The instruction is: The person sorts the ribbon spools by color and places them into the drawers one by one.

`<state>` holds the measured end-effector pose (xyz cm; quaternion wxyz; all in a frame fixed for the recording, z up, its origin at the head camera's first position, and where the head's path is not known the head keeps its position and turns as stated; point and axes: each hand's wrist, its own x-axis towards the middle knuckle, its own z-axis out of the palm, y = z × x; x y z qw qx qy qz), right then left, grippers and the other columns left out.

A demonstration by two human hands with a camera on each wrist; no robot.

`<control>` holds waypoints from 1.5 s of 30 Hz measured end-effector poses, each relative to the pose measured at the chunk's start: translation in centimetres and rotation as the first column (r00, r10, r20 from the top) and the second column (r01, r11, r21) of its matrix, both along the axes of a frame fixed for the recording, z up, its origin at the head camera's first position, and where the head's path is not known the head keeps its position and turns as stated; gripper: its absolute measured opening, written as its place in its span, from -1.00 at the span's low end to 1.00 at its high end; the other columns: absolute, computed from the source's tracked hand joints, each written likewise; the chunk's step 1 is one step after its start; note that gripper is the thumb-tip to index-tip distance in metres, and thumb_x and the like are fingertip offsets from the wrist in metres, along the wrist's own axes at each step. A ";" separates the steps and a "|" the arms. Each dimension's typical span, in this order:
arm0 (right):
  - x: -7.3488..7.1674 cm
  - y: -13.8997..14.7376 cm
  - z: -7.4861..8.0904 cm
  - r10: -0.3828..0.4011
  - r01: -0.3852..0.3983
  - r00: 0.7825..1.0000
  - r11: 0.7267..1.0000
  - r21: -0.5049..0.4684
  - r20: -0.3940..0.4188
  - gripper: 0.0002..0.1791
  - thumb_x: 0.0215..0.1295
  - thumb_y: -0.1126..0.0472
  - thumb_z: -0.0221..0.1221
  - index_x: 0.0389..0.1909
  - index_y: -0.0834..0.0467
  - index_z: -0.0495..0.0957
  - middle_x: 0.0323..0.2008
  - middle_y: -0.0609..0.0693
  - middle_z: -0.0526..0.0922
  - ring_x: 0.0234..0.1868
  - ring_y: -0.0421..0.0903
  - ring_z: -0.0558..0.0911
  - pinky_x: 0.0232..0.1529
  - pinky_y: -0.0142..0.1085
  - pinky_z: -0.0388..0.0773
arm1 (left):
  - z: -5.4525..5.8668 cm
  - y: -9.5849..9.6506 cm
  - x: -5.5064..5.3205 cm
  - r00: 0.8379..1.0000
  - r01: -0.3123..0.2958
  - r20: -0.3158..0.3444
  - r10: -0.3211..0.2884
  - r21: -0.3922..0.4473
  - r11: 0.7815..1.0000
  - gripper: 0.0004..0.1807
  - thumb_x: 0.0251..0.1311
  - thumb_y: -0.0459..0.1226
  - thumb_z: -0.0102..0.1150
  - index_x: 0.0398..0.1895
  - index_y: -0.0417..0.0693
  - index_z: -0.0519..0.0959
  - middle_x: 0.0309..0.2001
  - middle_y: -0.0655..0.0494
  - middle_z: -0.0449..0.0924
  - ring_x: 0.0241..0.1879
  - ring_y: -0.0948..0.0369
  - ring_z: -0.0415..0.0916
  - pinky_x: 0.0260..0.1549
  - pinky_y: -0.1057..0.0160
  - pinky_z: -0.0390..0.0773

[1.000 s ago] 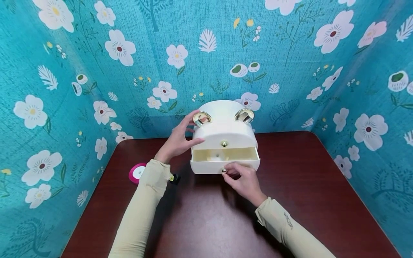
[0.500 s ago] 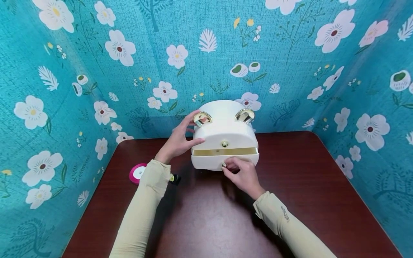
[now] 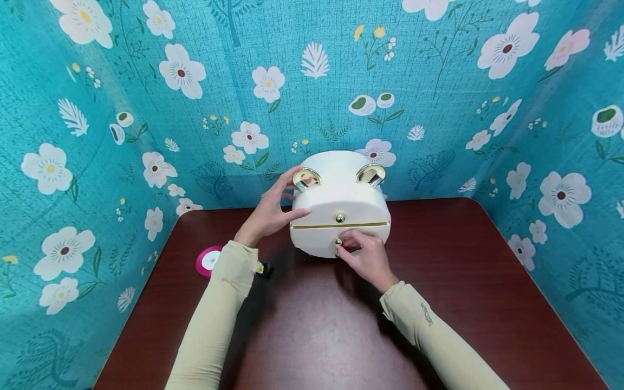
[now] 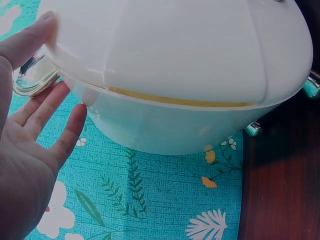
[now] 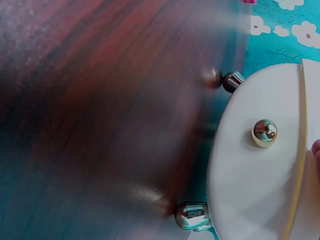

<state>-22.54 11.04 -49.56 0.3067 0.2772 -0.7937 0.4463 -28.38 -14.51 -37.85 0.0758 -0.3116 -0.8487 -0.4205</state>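
A white drawer box [image 3: 341, 189] with gold ear-shaped rings stands at the back of the table. Its lower drawer [image 3: 314, 241] is nearly pushed in, with a thin gold gap above it. In the head view my right hand [image 3: 365, 254] pinches the lower drawer's small gold knob [image 3: 338, 242]. The right wrist view shows the knob [image 5: 264, 132] and only a sliver of a fingertip at the edge. My left hand [image 3: 267, 216] rests against the box's left side, thumb on the front, straight fingers by the left gold ear [image 4: 37, 75].
A pink-rimmed white spool [image 3: 209, 261] lies at the left beside the left sleeve. A small black and yellow object [image 3: 265, 270] is partly hidden by that sleeve. Flowered teal cloth [image 3: 219, 97] walls in the dark red table [image 3: 312, 336] behind and on both sides.
The lower drawer has slid inward from well open to a thin gap, my right hand moving forward with its knob. My left hand has stayed in place on the box.
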 end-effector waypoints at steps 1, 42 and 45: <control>-0.1 0.0 0.0 -0.002 0.002 1.000 1.000 0.002 0.003 -0.76 -0.06 0.31 0.42 -0.33 0.11 0.64 -0.45 -0.11 0.72 -0.48 -0.27 0.68 -0.44 -0.44 0.61 | 0.0 0.0 0.0 1.000 0.002 0.001 -0.002 0.002 1.000 0.04 0.01 0.03 0.40 0.49 0.40 -0.05 0.35 0.30 0.20 0.17 0.19 0.35 0.05 0.09 0.52; -0.1 0.1 0.2 -0.015 0.016 0.997 1.000 -0.013 0.078 -0.76 0.01 0.28 0.42 -0.28 0.08 0.64 -0.45 -0.12 0.72 -0.45 -0.27 0.69 -0.42 -0.44 0.62 | -0.2 0.0 -0.1 1.000 -0.009 0.016 0.009 -0.001 1.000 0.04 0.01 0.05 0.39 0.49 0.44 -0.07 0.27 0.24 0.30 0.15 0.24 0.35 0.05 0.10 0.51; 0.2 0.3 0.1 0.001 0.001 0.996 1.000 -0.015 0.094 -0.77 0.05 0.26 0.40 -0.23 0.08 0.66 -0.42 -0.12 0.72 -0.42 -0.28 0.68 -0.39 -0.44 0.62 | -0.2 0.0 -0.1 1.000 -0.011 0.016 0.011 -0.001 1.000 0.04 0.01 0.05 0.39 0.49 0.39 -0.06 0.27 0.24 0.30 0.15 0.21 0.36 0.05 0.11 0.51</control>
